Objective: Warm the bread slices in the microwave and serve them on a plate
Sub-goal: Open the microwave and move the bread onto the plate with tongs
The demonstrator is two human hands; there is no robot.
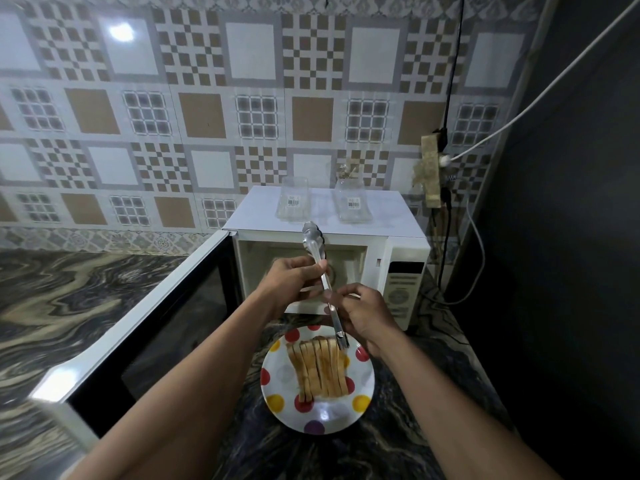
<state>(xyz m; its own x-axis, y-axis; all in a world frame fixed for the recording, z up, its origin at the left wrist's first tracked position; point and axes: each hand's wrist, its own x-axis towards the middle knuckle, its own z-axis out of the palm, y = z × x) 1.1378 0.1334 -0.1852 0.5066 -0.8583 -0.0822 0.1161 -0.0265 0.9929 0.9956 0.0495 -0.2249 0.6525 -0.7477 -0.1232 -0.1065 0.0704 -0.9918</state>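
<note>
Several bread slices [320, 370] stand in a row on a white plate with coloured dots [317, 415], which rests on the counter in front of the microwave [398, 251]. The microwave door [149, 327] hangs wide open to the left, and the cavity looks empty where I can see it. Both hands hold metal tongs [320, 268] above the plate. My left hand [294, 282] grips the middle of the tongs. My right hand [363, 313] pinches them lower down, near the hinge end. The tong tips point up toward the microwave top.
Two clear plastic containers [294, 202] [353, 204] lie on top of the microwave. Cables and a socket block [433, 171] hang on the wall at right, beside a dark wall. The marbled counter [69, 299] stretches left of the open door.
</note>
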